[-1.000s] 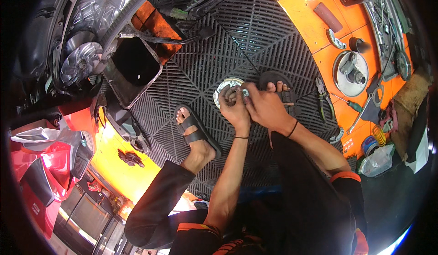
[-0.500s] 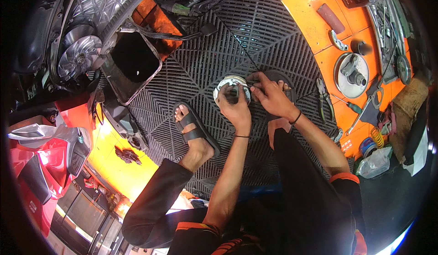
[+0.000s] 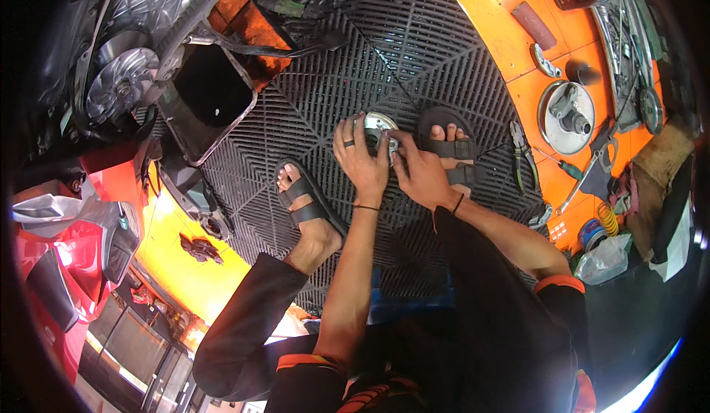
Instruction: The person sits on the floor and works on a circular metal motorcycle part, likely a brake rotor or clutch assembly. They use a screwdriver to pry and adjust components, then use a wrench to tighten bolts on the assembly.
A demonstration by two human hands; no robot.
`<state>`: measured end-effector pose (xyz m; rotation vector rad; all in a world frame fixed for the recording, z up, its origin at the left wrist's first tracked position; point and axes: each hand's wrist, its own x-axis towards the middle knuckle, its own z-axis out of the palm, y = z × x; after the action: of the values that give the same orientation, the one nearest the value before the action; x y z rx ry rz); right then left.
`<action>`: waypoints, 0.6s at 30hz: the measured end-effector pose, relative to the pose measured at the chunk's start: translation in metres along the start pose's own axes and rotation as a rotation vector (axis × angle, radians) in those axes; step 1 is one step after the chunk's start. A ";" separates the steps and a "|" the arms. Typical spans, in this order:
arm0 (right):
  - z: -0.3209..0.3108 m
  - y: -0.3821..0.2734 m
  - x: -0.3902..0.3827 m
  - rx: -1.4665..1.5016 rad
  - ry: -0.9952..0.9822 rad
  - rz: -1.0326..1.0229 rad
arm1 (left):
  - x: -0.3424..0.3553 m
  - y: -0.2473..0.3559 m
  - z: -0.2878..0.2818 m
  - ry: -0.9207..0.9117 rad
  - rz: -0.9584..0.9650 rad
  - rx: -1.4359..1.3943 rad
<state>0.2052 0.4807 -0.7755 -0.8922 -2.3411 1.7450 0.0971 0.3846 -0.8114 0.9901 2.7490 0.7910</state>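
Note:
Between my feet, just above the black slatted mat, is a round silvery scooter clutch plate [image 3: 379,122], partly covered by my fingers. My left hand [image 3: 361,163] wraps around its left side, with a dark ring on one finger. From the right, my right hand [image 3: 424,175] presses bent fingers and thumb against its near right part. Whether a small piece sits between those fingertips is hidden. On the orange tiles to the right lie a pulley disc with a central shaft [image 3: 567,117] and a curved clutch shoe [image 3: 545,61].
Pliers [image 3: 523,156] lie at the mat's right edge, near a screwdriver [image 3: 568,169] and a yellow spring [image 3: 609,219]. A black tray [image 3: 248,108] stands at the left, beside a finned metal fan [image 3: 122,84] on the machine. Red bodywork [image 3: 81,258] is at the lower left.
My left hand has shifted from the plate's middle to its left side. My right hand has come left and nearer to me, its fingers now against the plate's near part.

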 end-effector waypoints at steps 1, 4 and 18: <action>-0.001 0.002 -0.001 -0.066 -0.047 -0.012 | 0.002 -0.002 -0.002 -0.011 0.021 -0.007; 0.001 0.006 -0.006 -0.222 -0.071 -0.114 | 0.007 -0.006 -0.007 -0.039 0.098 -0.048; 0.007 0.012 0.004 -0.434 -0.039 -0.328 | 0.009 -0.008 -0.003 -0.029 0.121 -0.022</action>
<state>0.2038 0.4784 -0.7895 -0.4713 -2.7524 1.1645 0.0852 0.3833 -0.8118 1.1632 2.6709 0.8158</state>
